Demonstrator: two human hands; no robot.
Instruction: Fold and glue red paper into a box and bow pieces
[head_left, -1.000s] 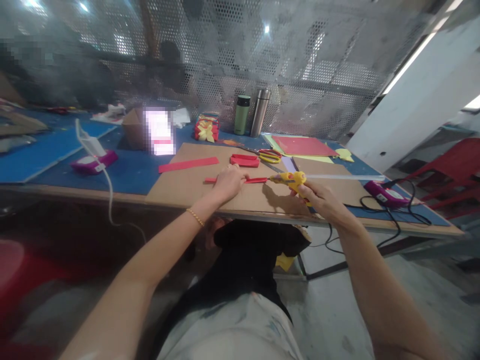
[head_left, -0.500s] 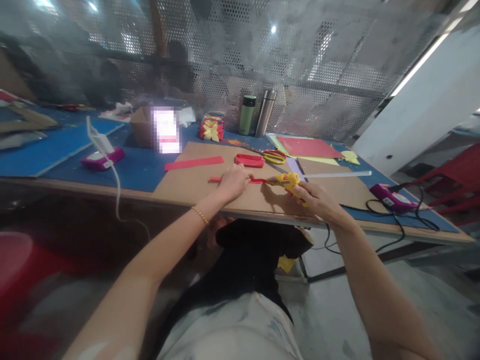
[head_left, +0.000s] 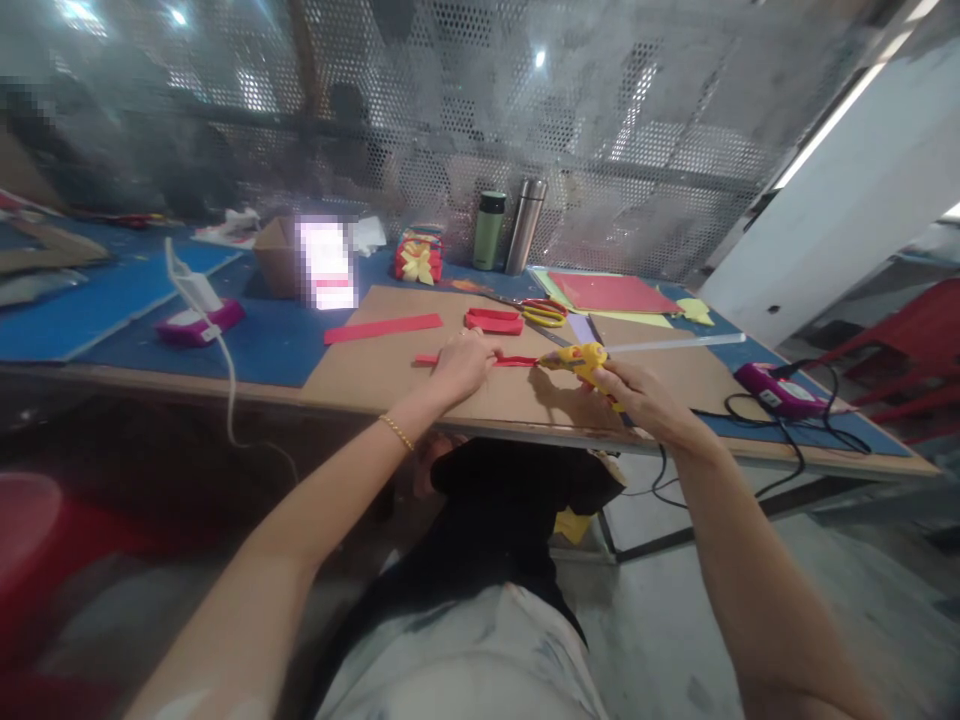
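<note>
A narrow red paper strip (head_left: 517, 361) lies along the front of a cardboard sheet (head_left: 390, 385). My left hand (head_left: 466, 362) is closed over its middle, fingertips pinching it against the cardboard. In my right hand (head_left: 637, 393) is a yellow hot glue gun (head_left: 581, 360), a long clear glue stick (head_left: 682, 343) sticking out of its back. The nozzle points left, at the strip's right end; whether it touches cannot be made out. Just beyond my left hand sits a folded red paper piece (head_left: 493, 321). A wider red strip (head_left: 384, 328) lies to the left.
Scissors (head_left: 544, 313) lie behind the glue gun, beside coloured paper sheets (head_left: 611, 293). A green bottle (head_left: 490, 232) and a steel flask (head_left: 527, 228) stand at the back near a red box with a yellow bow (head_left: 420, 256). Purple power sockets (head_left: 780, 390) with cables sit at right.
The glue gun has moved slightly right along the strip, its nozzle now at the strip's right end. My left hand keeps its hold on the strip.
</note>
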